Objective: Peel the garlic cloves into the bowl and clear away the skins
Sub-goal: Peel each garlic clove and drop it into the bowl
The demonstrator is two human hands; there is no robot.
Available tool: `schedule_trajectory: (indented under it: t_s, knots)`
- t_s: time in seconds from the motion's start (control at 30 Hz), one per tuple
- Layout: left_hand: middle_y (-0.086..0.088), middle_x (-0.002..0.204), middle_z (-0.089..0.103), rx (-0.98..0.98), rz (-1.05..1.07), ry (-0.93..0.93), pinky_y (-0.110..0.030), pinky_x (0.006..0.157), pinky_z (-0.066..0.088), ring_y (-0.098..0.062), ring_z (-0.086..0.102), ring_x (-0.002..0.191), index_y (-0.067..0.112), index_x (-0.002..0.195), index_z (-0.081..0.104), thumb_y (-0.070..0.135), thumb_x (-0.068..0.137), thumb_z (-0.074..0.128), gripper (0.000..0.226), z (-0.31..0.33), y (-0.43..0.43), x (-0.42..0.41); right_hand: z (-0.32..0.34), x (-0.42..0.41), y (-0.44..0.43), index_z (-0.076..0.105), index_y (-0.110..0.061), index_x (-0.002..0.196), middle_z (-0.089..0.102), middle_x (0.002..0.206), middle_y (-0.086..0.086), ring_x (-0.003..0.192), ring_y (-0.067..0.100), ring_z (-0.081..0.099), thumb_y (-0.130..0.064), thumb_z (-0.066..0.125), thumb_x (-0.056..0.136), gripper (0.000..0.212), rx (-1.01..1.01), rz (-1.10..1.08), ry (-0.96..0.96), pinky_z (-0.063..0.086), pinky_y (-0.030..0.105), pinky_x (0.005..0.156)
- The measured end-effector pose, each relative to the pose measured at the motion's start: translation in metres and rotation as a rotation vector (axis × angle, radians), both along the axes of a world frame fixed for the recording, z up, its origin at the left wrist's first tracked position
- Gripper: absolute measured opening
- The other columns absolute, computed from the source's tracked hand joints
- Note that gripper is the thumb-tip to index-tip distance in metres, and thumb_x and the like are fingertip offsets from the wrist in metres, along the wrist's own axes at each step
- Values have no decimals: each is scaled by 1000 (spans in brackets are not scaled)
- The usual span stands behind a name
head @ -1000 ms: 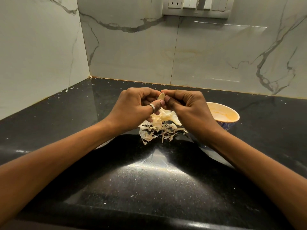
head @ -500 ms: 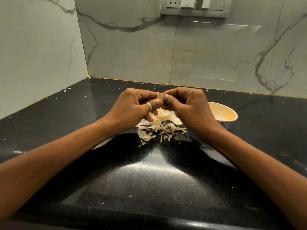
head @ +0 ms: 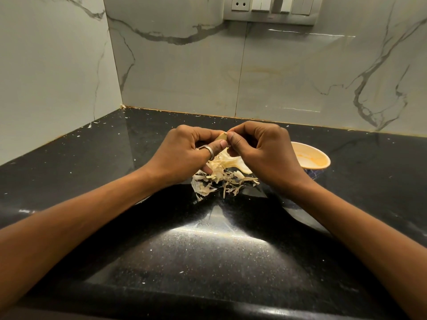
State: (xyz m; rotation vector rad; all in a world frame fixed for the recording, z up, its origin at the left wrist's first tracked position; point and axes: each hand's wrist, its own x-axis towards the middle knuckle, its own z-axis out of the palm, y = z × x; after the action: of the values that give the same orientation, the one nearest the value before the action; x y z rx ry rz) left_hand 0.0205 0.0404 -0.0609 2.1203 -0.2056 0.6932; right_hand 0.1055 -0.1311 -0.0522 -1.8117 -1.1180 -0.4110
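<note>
Pale, waxy garlic clove (head: 222, 136) sits pinched between your hands above the counter. Your left hand (head: 184, 153) curls round its base, and your right hand (head: 265, 151) nips its tip with thumb and forefinger. Brace the clove and strip lengthwise; how much skin clings is hard to see. Papery, curled skins (head: 221, 179) heap directly below on the glossy black speckled countertop (head: 208, 250). A smooth, rounded cream bowl (head: 312, 158) stands just to the right.

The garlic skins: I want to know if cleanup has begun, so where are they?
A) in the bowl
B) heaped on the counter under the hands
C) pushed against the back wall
B: the skins lie heaped on the counter beneath the left hand and right hand, which pinch a garlic clove; the bowl shows none inside.
</note>
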Motion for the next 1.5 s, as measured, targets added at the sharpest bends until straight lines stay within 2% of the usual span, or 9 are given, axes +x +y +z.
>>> schedule_trajectory:
  t_s: [0.17,0.3,0.5,0.7,0.9,1.07,1.17,1.37,1.5]
  knots:
    - [8,98,71,92,26,2,-41,57,62,-21,71,65,21,115,77,23,98,65,21,-2,3,2,0,4,-1,75,-8,100,72,79,1,71,17,69,-11,66,97,11,-38,26,-130,57,44,68]
    - [-6,87,64,230,45,-48,-36,62,58,-21,67,67,20,116,76,23,99,63,21,-8,4,2,-1,8,-3,74,-7,101,71,80,2,71,16,67,-9,66,95,10,-112,31,-259,57,41,67]
    - [-5,76,58,361,63,-124,-26,63,43,-14,55,70,8,100,75,27,100,57,27,-12,2,0,-1,8,-4,72,-5,97,70,82,4,69,17,64,-9,62,95,11,-175,20,-405,54,38,64]
    - [-6,73,58,402,83,-174,-27,60,41,-14,52,66,4,97,75,26,98,56,29,-12,0,-1,-3,6,0,69,-5,94,65,79,7,62,19,53,-18,58,97,18,-207,-47,-497,42,32,57]
    - [-7,71,57,421,113,-202,-28,59,40,-15,51,64,3,93,74,28,99,55,32,-12,2,0,-6,4,5,69,-5,93,67,79,5,64,18,55,-27,50,97,30,-147,-57,-459,45,33,59]
    - [-8,71,61,389,119,-209,-43,60,46,-21,57,64,5,96,75,31,99,53,34,-13,4,0,-8,0,9,70,-5,91,68,77,5,65,18,59,-20,61,94,18,-88,-96,-439,49,37,60]
    - [-4,73,63,338,114,-195,-43,58,51,-14,60,61,7,102,76,32,98,54,33,-13,4,-1,-8,-1,14,70,-6,89,68,74,4,63,18,60,-21,60,93,18,-60,-139,-396,52,41,61]
    - [0,75,69,124,55,-108,-34,60,59,-12,66,56,24,113,75,16,98,65,19,-11,3,1,-5,-2,12,73,-8,89,75,75,0,66,10,74,-10,62,97,14,63,-2,78,63,39,68]
    - [-12,86,73,-19,9,-53,-42,61,62,-34,70,69,22,119,73,16,97,68,24,-14,8,6,-2,2,12,73,-10,93,74,81,3,69,15,74,-4,65,93,10,94,21,176,64,41,69]
